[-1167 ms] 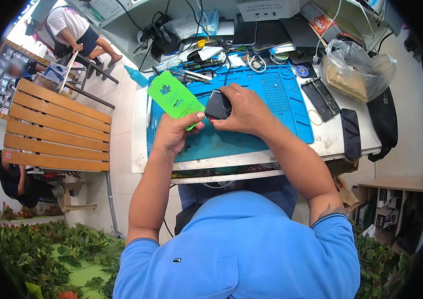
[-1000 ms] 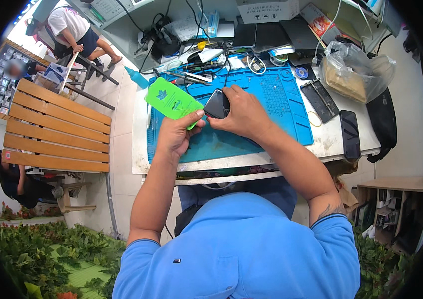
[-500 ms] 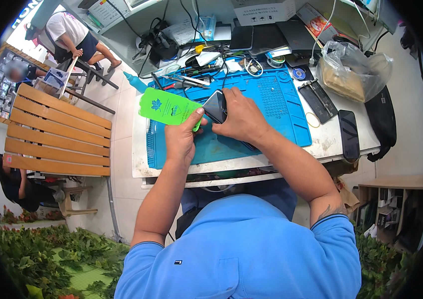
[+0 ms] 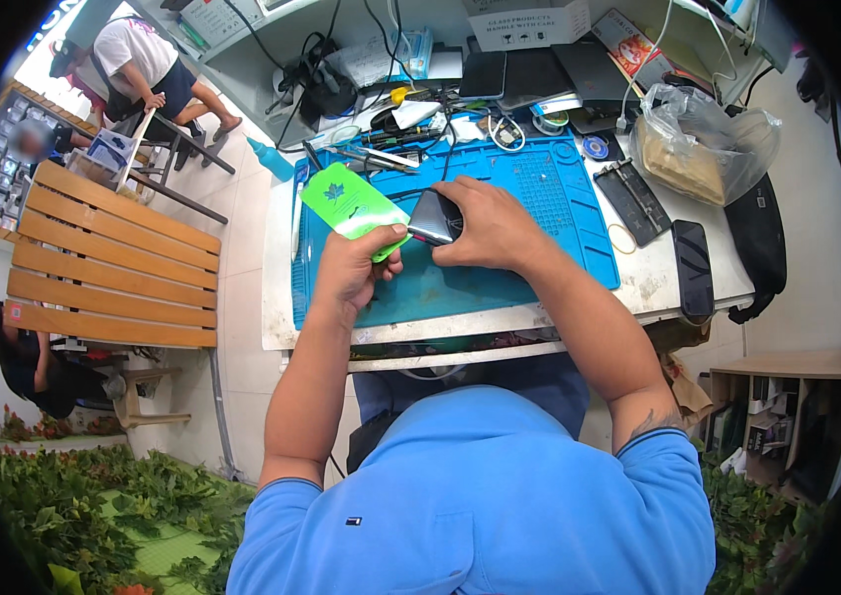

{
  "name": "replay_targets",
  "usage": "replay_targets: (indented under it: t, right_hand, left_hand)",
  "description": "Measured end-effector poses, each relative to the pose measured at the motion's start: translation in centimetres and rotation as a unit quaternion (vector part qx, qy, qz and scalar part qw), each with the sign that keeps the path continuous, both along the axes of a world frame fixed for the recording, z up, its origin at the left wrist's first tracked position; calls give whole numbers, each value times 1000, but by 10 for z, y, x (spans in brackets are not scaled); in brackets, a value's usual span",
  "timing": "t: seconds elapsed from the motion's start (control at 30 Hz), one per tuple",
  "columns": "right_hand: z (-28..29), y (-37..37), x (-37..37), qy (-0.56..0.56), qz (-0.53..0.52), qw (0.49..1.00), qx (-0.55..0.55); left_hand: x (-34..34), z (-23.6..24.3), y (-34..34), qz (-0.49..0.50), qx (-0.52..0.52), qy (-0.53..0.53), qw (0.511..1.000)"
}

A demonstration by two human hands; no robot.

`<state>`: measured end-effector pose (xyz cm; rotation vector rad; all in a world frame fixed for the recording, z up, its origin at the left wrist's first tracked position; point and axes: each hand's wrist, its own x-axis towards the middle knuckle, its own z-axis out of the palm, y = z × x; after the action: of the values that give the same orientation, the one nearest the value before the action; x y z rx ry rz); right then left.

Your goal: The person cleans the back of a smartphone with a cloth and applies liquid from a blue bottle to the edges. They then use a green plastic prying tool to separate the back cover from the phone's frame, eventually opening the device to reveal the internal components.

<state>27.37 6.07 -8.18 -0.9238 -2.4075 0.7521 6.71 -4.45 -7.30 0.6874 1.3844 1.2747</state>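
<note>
The left hand pinches a green card by its corner; the right hand grips a dark phone over the blue mat on the table; apparently prying; next, slip the card's edge into the seam.

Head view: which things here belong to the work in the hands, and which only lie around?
In use:
- green card, in left hand
- dark phone, under right hand
- blue mat

Lying about:
- black phone at table edge
- plastic bag
- white box
- wooden bench
</note>
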Motion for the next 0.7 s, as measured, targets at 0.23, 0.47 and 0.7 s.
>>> replay_targets:
  t: [0.23, 0.47, 0.7]
  right_hand:
    - [-2, -8, -7, 6, -36, 999, 13]
    - [-2, -15, -14, -19, -82, 996, 16]
    - [-8, -9, -11, -3, -69, 997, 33]
  left_hand:
    - [0, -5, 1, 17, -8, -36, 999]
    - [19, -15, 1, 84, 23, -48, 995]
    - [17, -14, 2, 52, 49, -10, 997]
